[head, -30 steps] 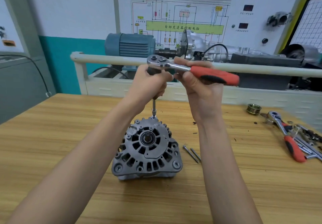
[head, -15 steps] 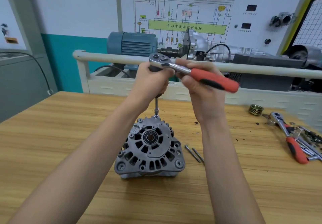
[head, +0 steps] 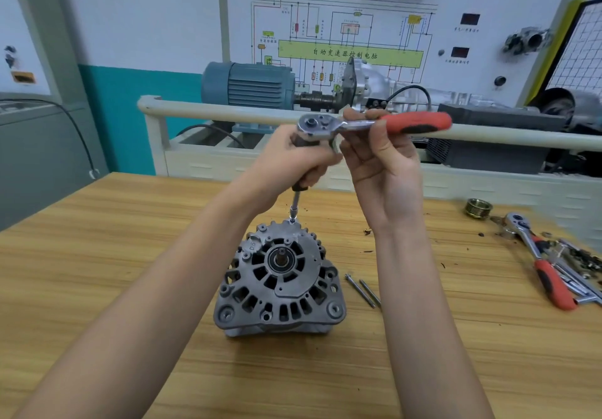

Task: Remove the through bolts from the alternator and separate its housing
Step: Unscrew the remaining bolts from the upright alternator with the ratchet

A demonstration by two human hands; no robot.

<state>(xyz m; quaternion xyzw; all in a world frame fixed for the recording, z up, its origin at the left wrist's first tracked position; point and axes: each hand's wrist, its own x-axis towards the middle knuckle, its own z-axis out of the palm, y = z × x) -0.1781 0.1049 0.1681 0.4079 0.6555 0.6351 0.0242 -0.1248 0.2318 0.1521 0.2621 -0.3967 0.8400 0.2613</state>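
A grey alternator (head: 280,285) stands shaft-up on the wooden bench (head: 97,272). A ratchet wrench (head: 374,124) with a red handle sits on a long extension bar (head: 294,205) whose socket rests on a bolt at the alternator's far rim. My left hand (head: 293,161) grips the extension just under the ratchet head. My right hand (head: 381,158) holds the ratchet handle near the head, fingers curled round it. Two removed through bolts (head: 363,290) lie on the bench right of the alternator.
A second red-handled ratchet (head: 537,262) and several loose sockets and tools (head: 580,265) lie at the right edge. A pulley (head: 478,208) sits behind them. A cream rail (head: 228,114), a blue motor (head: 250,85) and a wiring panel stand beyond the bench.
The ratchet handle has swung a little, from pointing down-right to nearly level. Both hands keep their hold and the socket stays on the bolt.
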